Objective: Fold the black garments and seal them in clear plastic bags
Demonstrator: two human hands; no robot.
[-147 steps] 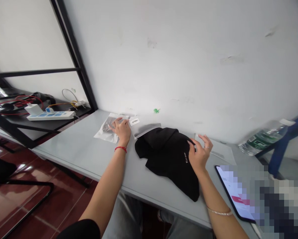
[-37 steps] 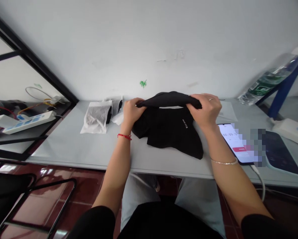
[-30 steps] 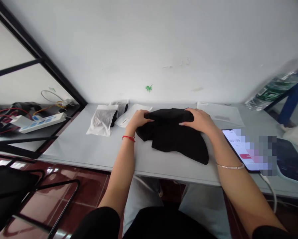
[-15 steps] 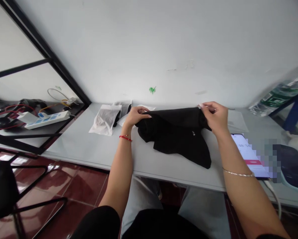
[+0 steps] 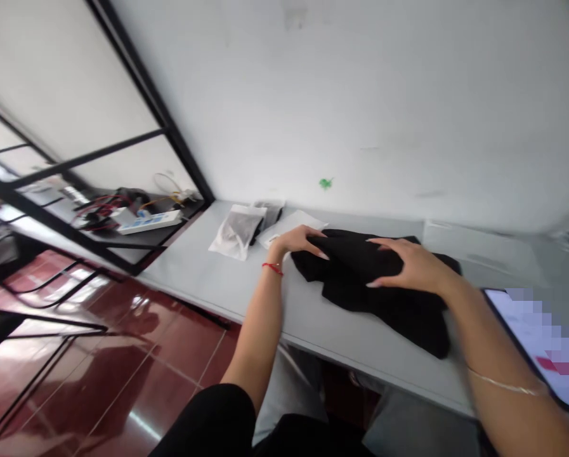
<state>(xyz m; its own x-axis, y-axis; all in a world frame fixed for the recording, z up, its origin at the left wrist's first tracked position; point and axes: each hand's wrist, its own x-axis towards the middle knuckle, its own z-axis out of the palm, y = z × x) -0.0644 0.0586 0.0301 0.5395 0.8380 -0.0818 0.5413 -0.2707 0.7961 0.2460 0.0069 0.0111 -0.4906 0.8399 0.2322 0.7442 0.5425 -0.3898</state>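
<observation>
A black cloth garment (image 5: 360,273) lies loosely bunched on the grey table; its exact kind does not show. At its left end rests my left hand (image 5: 298,241), a red string around the wrist, with thumb and fingers apart on the fabric. Over the right half lies my right hand (image 5: 410,270). Its thumb and fingers are spread wide on the cloth. One corner of the garment reaches toward the table's front edge.
Frosted zip bags (image 5: 239,230) lie behind my left hand. A flat clear bag (image 5: 484,251) is at the back right. The phone (image 5: 517,330) lies by my right forearm. A power strip (image 5: 151,222) and cables sit on the dark shelf beyond the black frame.
My fingers have let go of the garment's raised top edge. The cloth has sunk flatter, and my right hand has moved inward onto it. The camera view has turned left.
</observation>
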